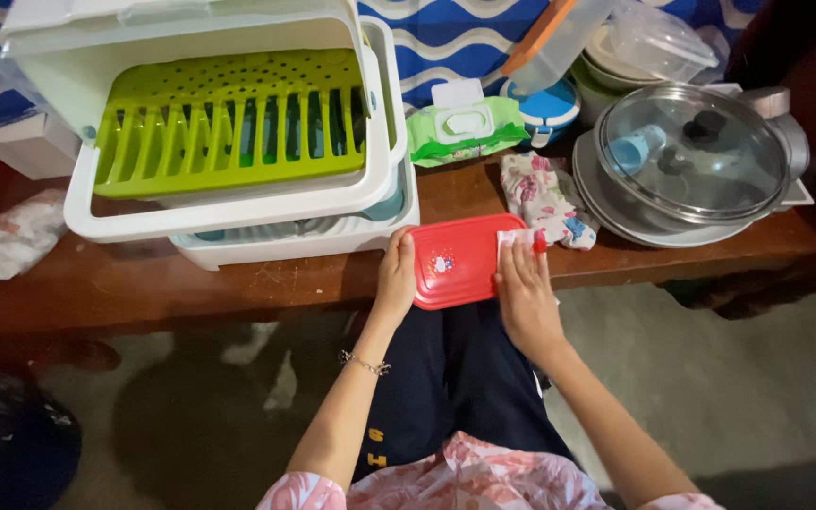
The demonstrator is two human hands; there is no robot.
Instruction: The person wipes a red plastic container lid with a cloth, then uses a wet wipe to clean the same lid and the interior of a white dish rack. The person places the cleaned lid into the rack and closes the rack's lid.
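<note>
A red rectangular container lid (460, 257) rests at the front edge of a dark wooden table (144, 283). My left hand (395, 274) grips the lid's left edge. Over the lid's right side, my right hand (524, 283) presses a small white cloth or wipe (514, 238) flat against the red surface. A thin bracelet sits on my left wrist.
A white dish rack with a green drainer (229, 123) stands open at the left. A floral cloth (545, 194), a green wipes pack (465, 127), a glass-lidded pan (691, 156), stacked bowls and clear containers crowd the right. Crumpled plastic (11, 236) lies far left.
</note>
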